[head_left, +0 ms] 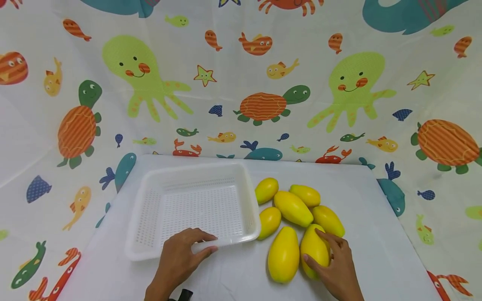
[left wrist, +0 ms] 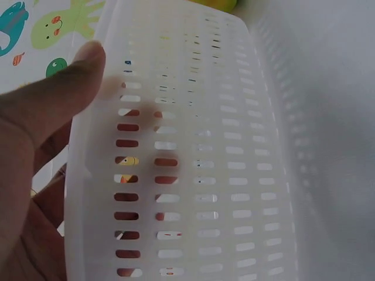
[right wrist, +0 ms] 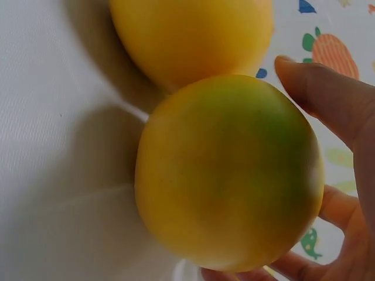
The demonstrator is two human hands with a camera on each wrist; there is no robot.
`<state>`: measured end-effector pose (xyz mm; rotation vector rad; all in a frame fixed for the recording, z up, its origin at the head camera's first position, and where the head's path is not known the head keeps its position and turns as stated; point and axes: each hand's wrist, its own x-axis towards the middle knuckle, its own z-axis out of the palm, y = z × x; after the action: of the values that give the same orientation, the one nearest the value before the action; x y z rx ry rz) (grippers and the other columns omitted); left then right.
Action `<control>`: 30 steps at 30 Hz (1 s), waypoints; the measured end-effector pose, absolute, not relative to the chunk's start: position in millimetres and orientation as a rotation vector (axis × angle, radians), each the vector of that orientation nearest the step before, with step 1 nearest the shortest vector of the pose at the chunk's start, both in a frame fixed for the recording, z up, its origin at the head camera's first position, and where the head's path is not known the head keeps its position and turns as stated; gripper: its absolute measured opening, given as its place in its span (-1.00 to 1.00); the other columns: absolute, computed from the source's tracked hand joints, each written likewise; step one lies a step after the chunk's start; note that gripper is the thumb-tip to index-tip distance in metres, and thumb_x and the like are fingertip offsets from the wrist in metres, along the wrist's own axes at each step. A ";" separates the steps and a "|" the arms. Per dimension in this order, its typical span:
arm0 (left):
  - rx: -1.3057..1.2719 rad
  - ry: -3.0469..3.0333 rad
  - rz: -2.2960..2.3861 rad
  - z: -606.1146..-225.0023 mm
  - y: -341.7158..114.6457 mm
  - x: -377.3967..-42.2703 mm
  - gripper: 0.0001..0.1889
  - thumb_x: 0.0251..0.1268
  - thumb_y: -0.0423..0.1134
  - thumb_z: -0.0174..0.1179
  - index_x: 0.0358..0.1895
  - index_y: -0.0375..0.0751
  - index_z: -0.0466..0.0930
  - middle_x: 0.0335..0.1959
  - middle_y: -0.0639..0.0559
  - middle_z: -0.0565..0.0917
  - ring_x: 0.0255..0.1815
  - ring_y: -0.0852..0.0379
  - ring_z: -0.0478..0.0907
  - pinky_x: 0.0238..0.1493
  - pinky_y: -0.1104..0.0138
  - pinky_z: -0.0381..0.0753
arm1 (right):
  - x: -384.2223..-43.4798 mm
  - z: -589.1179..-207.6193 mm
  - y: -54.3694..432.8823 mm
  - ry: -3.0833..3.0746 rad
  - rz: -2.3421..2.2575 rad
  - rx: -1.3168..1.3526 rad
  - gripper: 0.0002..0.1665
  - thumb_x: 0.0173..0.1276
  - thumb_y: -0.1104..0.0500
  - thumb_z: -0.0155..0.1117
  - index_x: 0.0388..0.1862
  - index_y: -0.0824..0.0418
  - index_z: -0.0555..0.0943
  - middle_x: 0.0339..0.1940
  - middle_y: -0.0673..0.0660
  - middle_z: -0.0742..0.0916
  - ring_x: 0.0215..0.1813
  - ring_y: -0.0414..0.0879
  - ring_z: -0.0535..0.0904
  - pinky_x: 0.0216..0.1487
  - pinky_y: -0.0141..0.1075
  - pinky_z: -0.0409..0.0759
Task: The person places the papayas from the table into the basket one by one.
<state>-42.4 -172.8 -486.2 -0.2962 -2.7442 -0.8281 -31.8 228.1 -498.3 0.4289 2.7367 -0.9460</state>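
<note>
A white perforated plastic basket (head_left: 196, 246) stands on the left of the table. My left hand (head_left: 184, 255) grips its near rim; in the left wrist view the thumb (left wrist: 88, 70) lies outside the wall, and other fingers show through the slots. To the right, my right hand (head_left: 337, 261) reaches over a yellow mango (head_left: 313, 246), thumb on one side and fingers curled round the other. In the right wrist view this mango (right wrist: 228, 175) has a greenish patch, and the thumb (right wrist: 310, 85) seems slightly off its skin. Another mango (head_left: 284, 255) lies just left of it.
Several more yellow mangoes (head_left: 293, 208) lie beyond the right hand, the leftmost close against the basket's right side. A white cloth (head_left: 376, 251) covers the table. Behind and at the sides hangs a sheet (head_left: 226, 83) printed with sea animals.
</note>
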 end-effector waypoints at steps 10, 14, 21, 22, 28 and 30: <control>-0.328 -2.752 -0.876 -484.4 -171.0 -39.3 -0.70 -0.08 0.04 0.69 -0.23 0.46 0.82 -0.29 0.70 0.72 -0.20 0.42 0.72 -0.23 0.38 0.71 | -30.5 -497.5 224.3 2.814 -0.962 0.398 0.17 0.15 -0.54 0.50 0.58 0.07 0.43 0.59 0.35 0.37 0.52 0.40 0.23 0.48 0.41 0.38; -0.355 -2.758 -0.897 -483.4 -170.5 -38.8 -0.69 -0.08 0.05 0.68 -0.23 0.50 0.81 -0.28 0.73 0.70 -0.20 0.45 0.70 -0.24 0.39 0.70 | -31.5 -497.0 224.8 2.773 -0.952 0.442 0.20 0.11 -0.56 0.50 0.58 0.04 0.42 0.62 0.36 0.34 0.51 0.40 0.25 0.45 0.37 0.47; -0.430 -2.738 -0.892 -483.6 -170.2 -36.9 -0.72 -0.03 0.11 0.65 -0.22 0.49 0.80 -0.25 0.71 0.72 -0.19 0.45 0.71 -0.23 0.38 0.72 | -29.4 -494.7 234.5 2.716 -0.969 0.420 0.14 0.14 -0.49 0.55 0.59 -0.03 0.41 0.64 0.29 0.40 0.44 0.31 0.36 0.36 0.23 0.61; -0.435 -2.738 -0.894 -483.1 -169.7 -36.4 -0.72 -0.03 0.11 0.65 -0.22 0.49 0.80 -0.24 0.71 0.72 -0.19 0.45 0.71 -0.23 0.38 0.72 | -29.2 -494.5 235.4 2.708 -0.974 0.418 0.13 0.15 -0.46 0.56 0.60 -0.04 0.40 0.64 0.29 0.40 0.45 0.31 0.36 0.38 0.25 0.60; -0.453 -2.747 -0.919 -480.8 -168.4 -35.0 -0.71 -0.05 0.08 0.66 -0.22 0.49 0.80 -0.24 0.70 0.72 -0.20 0.45 0.70 -0.24 0.39 0.70 | -25.6 -492.0 235.9 2.686 -0.979 0.388 0.07 0.21 -0.33 0.59 0.63 -0.08 0.38 0.67 0.33 0.31 0.54 0.37 0.26 0.46 0.39 0.47; -0.447 -2.769 -0.935 -479.9 -167.8 -34.5 -0.72 -0.04 0.10 0.65 -0.22 0.50 0.79 -0.25 0.71 0.71 -0.20 0.46 0.69 -0.22 0.38 0.69 | -24.0 -491.8 236.0 2.699 -0.976 0.359 0.05 0.23 -0.29 0.60 0.63 -0.09 0.39 0.68 0.34 0.29 0.55 0.38 0.24 0.46 0.41 0.46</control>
<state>-34.5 -167.8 -479.9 -0.4474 -2.7689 -0.9347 -24.0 236.0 -491.8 0.3588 2.6994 -0.9759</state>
